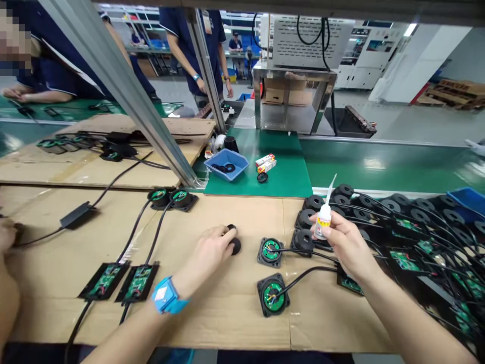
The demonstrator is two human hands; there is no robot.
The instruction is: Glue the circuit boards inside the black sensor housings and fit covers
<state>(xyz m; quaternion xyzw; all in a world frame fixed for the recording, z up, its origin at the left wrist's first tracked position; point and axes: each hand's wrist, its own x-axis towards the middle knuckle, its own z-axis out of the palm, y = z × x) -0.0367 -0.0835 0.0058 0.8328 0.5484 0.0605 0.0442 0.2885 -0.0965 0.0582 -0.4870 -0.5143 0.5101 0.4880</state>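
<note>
My right hand (346, 242) holds a small glue bottle (323, 222) upright, its thin clear nozzle pointing up. My left hand (212, 248), with a blue wrist strap (169, 296), is closed on black round parts (235, 246) low over the cardboard; the fingers partly hide them. Between my hands lie two square black housings, one farther back (270, 252) and one nearer (273, 294), each with a round green circuit board and a black cable. Left of my left hand are two open black cases with circuit boards (138, 283), cabled to two more housings (182, 198).
Many cabled black round housings (343, 202) and circuit boards crowd the right. A blue bin (227, 166) and small boxes (265, 163) stand on the green mat. A metal post (129, 96) rises at left. Another person's hand (6, 235) is at the left edge.
</note>
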